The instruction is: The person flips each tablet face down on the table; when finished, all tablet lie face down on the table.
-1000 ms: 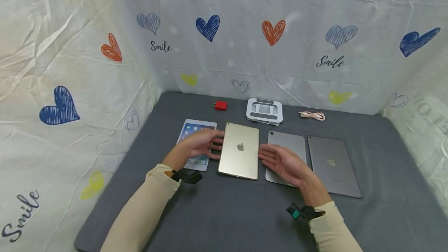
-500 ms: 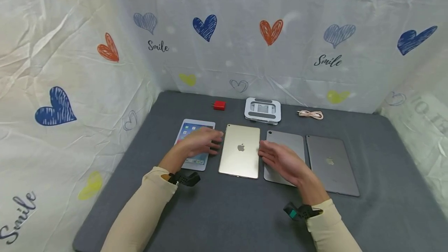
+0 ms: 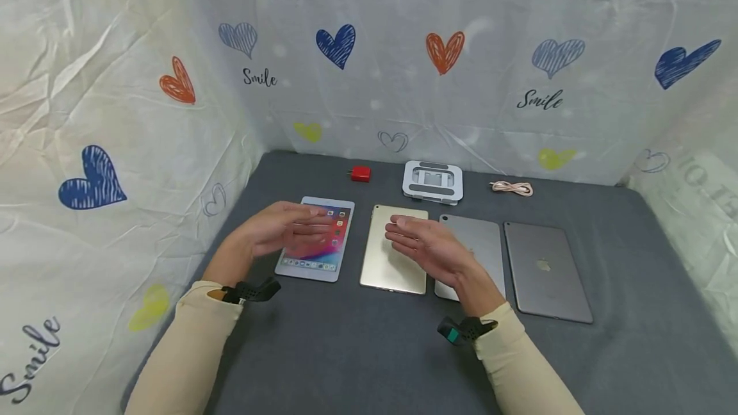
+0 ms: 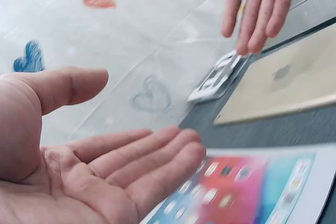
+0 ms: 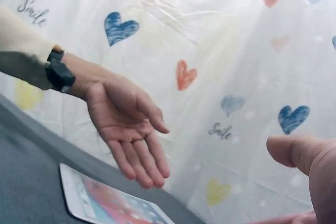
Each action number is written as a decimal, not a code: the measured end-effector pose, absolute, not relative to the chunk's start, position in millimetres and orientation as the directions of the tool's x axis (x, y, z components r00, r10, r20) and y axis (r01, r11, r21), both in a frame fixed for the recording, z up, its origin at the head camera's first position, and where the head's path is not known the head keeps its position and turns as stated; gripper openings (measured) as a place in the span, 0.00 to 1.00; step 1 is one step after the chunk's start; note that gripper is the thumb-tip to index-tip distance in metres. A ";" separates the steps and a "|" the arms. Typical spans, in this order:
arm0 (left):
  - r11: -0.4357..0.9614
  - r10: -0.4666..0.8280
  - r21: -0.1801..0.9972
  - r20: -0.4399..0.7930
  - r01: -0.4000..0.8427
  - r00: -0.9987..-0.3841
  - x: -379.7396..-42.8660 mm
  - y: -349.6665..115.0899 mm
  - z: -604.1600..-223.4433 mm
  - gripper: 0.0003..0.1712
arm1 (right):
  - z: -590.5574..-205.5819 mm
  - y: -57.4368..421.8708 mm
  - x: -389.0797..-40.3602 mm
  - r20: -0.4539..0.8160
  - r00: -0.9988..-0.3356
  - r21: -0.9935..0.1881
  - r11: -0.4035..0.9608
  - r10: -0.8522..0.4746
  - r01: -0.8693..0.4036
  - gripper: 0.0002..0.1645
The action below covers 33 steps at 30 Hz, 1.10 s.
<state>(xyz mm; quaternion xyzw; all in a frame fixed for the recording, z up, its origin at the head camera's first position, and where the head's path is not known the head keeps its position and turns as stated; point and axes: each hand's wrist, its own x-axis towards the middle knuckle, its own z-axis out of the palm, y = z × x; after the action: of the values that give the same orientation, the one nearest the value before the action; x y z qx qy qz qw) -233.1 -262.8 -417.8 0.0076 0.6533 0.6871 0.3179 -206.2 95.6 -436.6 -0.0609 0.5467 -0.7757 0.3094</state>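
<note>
My left hand (image 3: 285, 228) hovers over the left part of a white tablet (image 3: 311, 270) with a lit screen of app icons. Its fingers are straight and hold nothing, as the left wrist view also shows with the palm (image 4: 79, 182) turned inward. Over the gold tablet (image 3: 383, 268), which lies back side up, my right hand (image 3: 429, 245) is held with fingers extended and nothing in it. The right hand and forearm partly cover the gold tablet and the silver-grey tablet (image 3: 481, 232) beside it. Farther right lies a dark grey tablet (image 3: 548, 280), logo up.
Along the back of the grey table (image 3: 346, 351) are a red charger plug (image 3: 360, 174), a folded silver stand (image 3: 432, 182) and a coiled pinkish cable (image 3: 512, 188). White sheeting (image 3: 403, 101) with printed hearts hangs behind and at the sides.
Both hands have shifted left: the left from the gap beside the gold tablet to over the white one, the right from the gold tablet's right edge to over it. The tablets lie in place.
</note>
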 end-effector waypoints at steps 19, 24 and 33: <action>0.247 0.274 0.869 -0.488 -0.430 -0.829 -229.9 -332.8 -427.0 0.38 | -470.5 5.7 -223.1 -0.415 -0.754 -0.788 -0.213 -0.510 0.578 0.37; 0.222 0.225 0.858 -0.508 -0.464 -0.832 -232.4 -328.8 -437.1 0.37 | -471.0 3.2 -224.0 -0.428 -0.771 -0.787 -0.225 -0.472 0.575 0.35; 0.179 0.155 0.849 -0.523 -0.497 -0.838 -238.0 -320.1 -443.4 0.32 | -469.1 3.3 -226.6 -0.421 -0.774 -0.785 -0.237 -0.473 0.572 0.36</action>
<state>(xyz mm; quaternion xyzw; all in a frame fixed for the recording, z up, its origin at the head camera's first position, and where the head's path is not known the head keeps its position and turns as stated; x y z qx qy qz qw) -238.0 -320.1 -443.4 -0.1184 0.7228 0.6298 0.2587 -226.6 3.3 -469.1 0.0473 0.5203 -0.7850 0.3328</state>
